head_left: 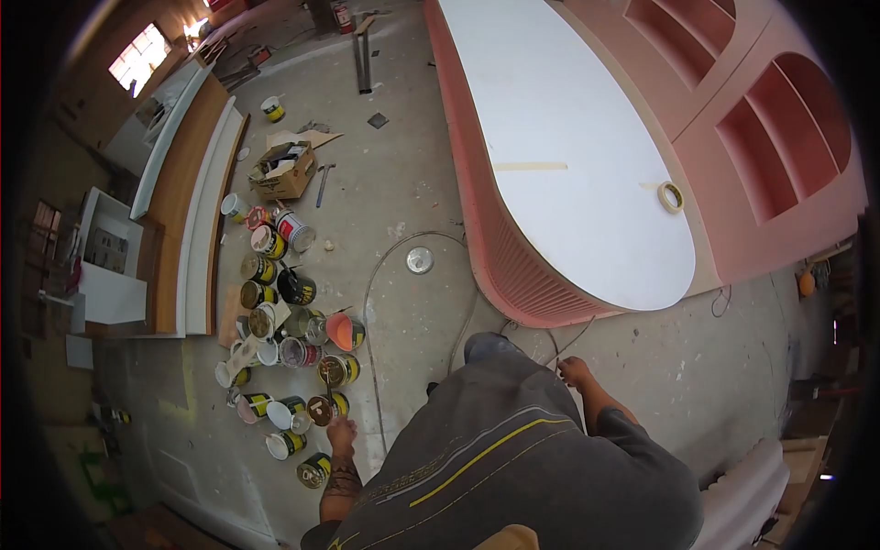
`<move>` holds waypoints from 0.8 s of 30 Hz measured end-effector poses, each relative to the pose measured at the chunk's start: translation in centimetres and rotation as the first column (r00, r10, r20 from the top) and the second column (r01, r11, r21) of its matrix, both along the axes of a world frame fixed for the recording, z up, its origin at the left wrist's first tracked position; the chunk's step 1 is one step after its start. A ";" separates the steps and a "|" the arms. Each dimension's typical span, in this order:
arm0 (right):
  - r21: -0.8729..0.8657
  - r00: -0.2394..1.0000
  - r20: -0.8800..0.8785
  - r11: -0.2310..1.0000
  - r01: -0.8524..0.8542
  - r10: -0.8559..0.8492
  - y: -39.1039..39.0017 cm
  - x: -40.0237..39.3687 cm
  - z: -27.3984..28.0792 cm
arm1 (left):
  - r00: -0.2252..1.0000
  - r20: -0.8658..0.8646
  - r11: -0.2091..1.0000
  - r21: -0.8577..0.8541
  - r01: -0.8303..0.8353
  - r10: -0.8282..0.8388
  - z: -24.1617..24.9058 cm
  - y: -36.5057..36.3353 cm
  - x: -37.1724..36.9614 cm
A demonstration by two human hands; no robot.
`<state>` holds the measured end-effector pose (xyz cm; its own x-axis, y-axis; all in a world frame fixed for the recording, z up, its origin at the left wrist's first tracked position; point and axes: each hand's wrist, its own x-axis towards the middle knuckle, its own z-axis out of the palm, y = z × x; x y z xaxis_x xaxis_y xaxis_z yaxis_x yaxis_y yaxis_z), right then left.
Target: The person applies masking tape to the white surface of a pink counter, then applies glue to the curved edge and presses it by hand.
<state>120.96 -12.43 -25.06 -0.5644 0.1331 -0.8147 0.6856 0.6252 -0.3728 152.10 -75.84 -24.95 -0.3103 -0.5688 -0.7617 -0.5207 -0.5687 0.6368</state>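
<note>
Hose [371,302] — the thin grey line on the concrete floor [403,183] — is what I take the work to hang on: my right hand [575,370] looks closed round its near end just beside my right hip, though at this size I cannot tell how firm the grip is. From there it seems to run left past my knee, rise in a loop toward a round metal lid [420,260] near the foot of the pink counter [495,247], then fall back down the floor toward the paint cans [284,339]. So its long axis lies roughly up and down the picture, away from me and back, with the held end pointing toward the counter's curved tip. My left hand [341,433] hangs low, fingers loosely curled and holding nothing that I can see, nearest the open cans at the bottom of the cluster and just above one yellow-labelled can [313,470]. My judgement is that I am at the gathering or paying-out stage, standing between cans and counter; the next move calls for keeping the loop clear of the open cans — a snag there could tip one. A tape roll [671,196] sits on the white countertop [568,137], well apart from both hands.
</note>
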 end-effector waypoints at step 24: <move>-0.233 0.823 -0.566 0.951 -0.203 0.037 -36.8 -34.3 -16.7 | 0.334 0.213 0.302 -0.171 0.938 -0.918 1.0 -31.5 -33.0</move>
<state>86.69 -49.27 -41.77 -0.9235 -0.1442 -0.3554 0.2401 0.5053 -0.8288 119.10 -107.33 -23.98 -0.7076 -0.0827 -0.7017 -0.6485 0.4702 0.5986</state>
